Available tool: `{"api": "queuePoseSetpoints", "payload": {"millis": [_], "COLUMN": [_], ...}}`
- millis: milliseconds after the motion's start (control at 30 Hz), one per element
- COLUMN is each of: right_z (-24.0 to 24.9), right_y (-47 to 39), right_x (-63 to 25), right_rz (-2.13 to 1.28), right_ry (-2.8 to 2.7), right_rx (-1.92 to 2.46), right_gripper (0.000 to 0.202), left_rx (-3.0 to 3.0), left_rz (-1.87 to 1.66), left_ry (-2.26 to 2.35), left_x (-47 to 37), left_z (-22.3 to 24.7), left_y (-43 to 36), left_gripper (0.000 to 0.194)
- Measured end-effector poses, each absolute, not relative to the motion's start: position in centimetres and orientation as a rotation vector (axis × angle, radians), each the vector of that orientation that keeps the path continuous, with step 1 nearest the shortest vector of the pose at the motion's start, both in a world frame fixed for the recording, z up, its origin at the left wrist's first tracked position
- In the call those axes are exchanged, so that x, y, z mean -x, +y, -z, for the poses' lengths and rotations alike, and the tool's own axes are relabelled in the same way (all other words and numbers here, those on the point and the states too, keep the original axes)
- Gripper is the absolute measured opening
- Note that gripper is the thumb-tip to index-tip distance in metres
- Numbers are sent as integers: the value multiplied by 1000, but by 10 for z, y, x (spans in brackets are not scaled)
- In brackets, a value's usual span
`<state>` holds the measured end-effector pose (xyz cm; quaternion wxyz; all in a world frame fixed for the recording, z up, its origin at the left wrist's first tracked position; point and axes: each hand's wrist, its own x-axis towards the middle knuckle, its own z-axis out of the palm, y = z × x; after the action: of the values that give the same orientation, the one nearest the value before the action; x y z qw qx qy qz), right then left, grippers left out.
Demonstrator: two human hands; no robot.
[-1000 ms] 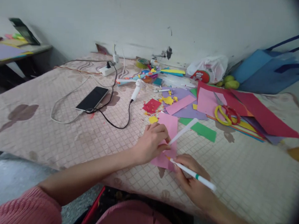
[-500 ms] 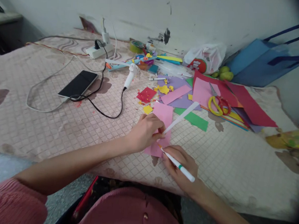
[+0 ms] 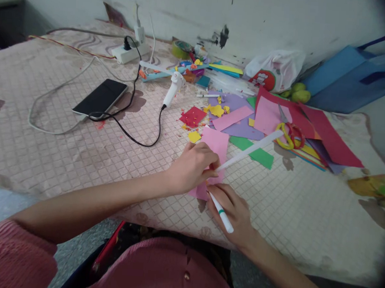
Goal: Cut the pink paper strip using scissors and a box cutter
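Two bare hands work over one pink paper rectangle [image 3: 215, 141] near the front edge of a table spread with a checked cloth [image 3: 139, 167]. The left hand [image 3: 192, 168] pinches the near end of one white strip [image 3: 252, 150] between thumb and fingertips, above the paper. The strip's long axis slants away and to the right, across one green paper piece [image 3: 264, 157], its far end pointing at one pair of scissors [image 3: 289, 136] with a yellow and a red handle loop; whether they touch cannot be told. The right hand [image 3: 235, 214] is closed around one white pen [image 3: 220, 211] with a single green band. The pen's tip end, partly hidden, points away and slightly left, at the pink paper; its blunt end points back toward the wearer. Beyond lie one red paper square [image 3: 193, 117] strewn with scraps, one white glue gun [image 3: 172, 90] and, to the left, one dark-screened smartphone [image 3: 100, 97]. Two plugs stand in one white power strip [image 3: 124, 55]. At the back, one white plastic bag [image 3: 285, 69] carries a red round emblem with a white chef's-hat shape, any lettering too small to read; at least two green fruits [image 3: 300, 95] sit beside one blue bag [image 3: 336, 81].
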<state>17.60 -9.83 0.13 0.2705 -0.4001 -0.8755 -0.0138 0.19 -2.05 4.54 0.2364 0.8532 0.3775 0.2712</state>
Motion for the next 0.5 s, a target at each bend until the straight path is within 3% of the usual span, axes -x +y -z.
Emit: {"api": "queuePoseSetpoints", "payload": {"millis": [500], "right_z": [5], "right_y": [-100], "right_x": [-173], "right_rz": [132], "right_ry": [-2414], "right_rx": [1092], "right_gripper": [24], "left_rx": [-2328], "left_rz": [-720], "left_ry": [1029], "left_x": [-2], "left_z": [-47], "left_y": [-20], "left_gripper": [12]}}
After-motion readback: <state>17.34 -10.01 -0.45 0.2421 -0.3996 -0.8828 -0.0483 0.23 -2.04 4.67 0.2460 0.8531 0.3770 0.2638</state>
